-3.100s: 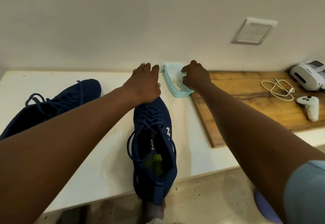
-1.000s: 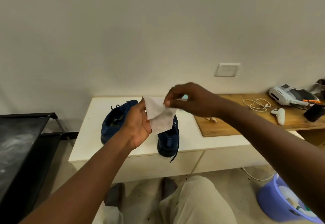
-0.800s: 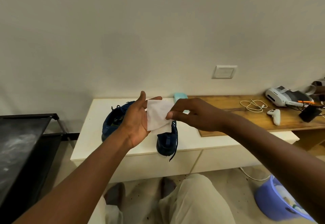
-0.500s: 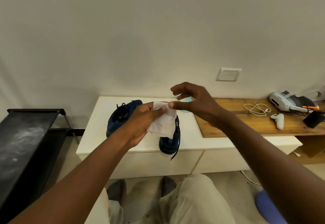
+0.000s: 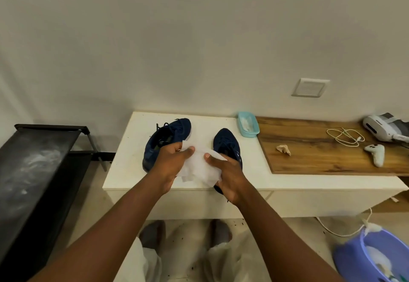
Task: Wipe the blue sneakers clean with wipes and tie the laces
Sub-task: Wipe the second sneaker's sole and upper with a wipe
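Two blue sneakers stand on the white table (image 5: pixel 124 171): the left sneaker (image 5: pixel 164 137) lies angled, the right sneaker (image 5: pixel 228 143) points toward the wall with its heel at the front edge. I hold a white wipe (image 5: pixel 200 167) spread between both hands above the table's front. My left hand (image 5: pixel 171 164) pinches its left side with the thumb on top. My right hand (image 5: pixel 229 175) grips its right side and covers the right sneaker's heel. A teal wipes box (image 5: pixel 248 123) sits behind the right sneaker.
A wooden board (image 5: pixel 321 149) on the right carries a crumpled scrap (image 5: pixel 284 149), a white cable (image 5: pixel 345 137), a white controller (image 5: pixel 376 154) and a headset (image 5: pixel 385 127). A black rack (image 5: pixel 33 171) stands left. A purple bin (image 5: pixel 371 257) sits on the floor, lower right.
My right hand took a wipe from the teal box, then both hands unfolded it. Both hands have now dropped lower with the wipe, in front of the sneakers.
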Motion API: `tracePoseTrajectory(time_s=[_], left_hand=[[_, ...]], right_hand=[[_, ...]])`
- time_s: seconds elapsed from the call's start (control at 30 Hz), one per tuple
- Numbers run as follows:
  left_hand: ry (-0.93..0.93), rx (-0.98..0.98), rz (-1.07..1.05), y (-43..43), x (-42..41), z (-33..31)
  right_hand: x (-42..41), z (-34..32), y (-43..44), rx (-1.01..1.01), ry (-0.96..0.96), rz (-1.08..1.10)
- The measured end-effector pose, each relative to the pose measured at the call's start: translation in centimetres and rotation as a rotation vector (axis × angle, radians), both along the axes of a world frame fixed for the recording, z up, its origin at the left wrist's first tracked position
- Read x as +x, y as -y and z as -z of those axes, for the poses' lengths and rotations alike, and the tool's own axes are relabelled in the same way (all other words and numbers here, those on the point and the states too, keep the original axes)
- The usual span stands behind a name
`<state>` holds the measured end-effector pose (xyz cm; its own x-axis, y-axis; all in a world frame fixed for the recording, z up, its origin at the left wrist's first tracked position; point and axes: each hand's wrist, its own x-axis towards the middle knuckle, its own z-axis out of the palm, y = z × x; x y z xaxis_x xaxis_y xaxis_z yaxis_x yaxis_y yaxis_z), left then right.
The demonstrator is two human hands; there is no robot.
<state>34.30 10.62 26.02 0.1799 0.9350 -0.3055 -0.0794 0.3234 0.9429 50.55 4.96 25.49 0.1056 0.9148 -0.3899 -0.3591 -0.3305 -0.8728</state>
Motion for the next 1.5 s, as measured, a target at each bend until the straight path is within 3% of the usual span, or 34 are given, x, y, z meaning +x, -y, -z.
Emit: tracePoseTrajectory(time_s=[0.17,0.4,0.57,0.67,0.73,0.83,0.97,1.03,1.13,1.27,1.37,1.5], left_hand=[[-0.062,-0.062,-0.026,-2.5,0.5,3.3],[-0.055,0.026,-0.088,-5.5,0.3,3.9],[-0.493,0.362,-0.146,-8.7,-1.6,2.4],[-0.828,0.345,0.007,-11.2,-2.4,1.9],[-0.937,0.231,0.085,-12.4,-2.2,2.1],[-0.854,0.005,0.094,-14.2,-1.2,3.0],[-0.610,-0.121,0.064,-15.6,0.7,3.4],[-0.555,-0.127,0.030,-16.0,1.7,3.8],[-0.613,-0.088,-0.058,-16.0,2.5,4.2],[-0.548,-0.063,-0.136,-15.4,2.1,2.8],[-0.400,-0.132,-0.152,-13.8,1.0,1.4],[-0.134,-0.309,-0.164,-11.1,-0.2,1.2]], right_hand=[[0.4,2.3,-2.2,-0.117,-0.006,0.181],[3.2,3.9,-5.8,-0.081,-0.063,0.275],[7.0,4.6,-8.1,-0.041,-0.117,0.433],[7.4,5.1,-8.4,0.004,-0.127,0.465],[6.2,5.4,-8.6,0.024,-0.079,0.439],[3.8,5.9,-9.2,0.063,0.029,0.354],[1.9,6.1,-10.2,0.050,0.008,0.271],[1.8,6.2,-10.1,0.021,-0.037,0.244],[2.2,6.1,-9.8,-0.012,-0.089,0.205],[2.8,4.9,-9.7,0.051,-0.086,0.240],[2.8,3.2,-9.3,0.129,0.076,0.301],[2.6,1.4,-8.5,0.337,0.560,0.384]])
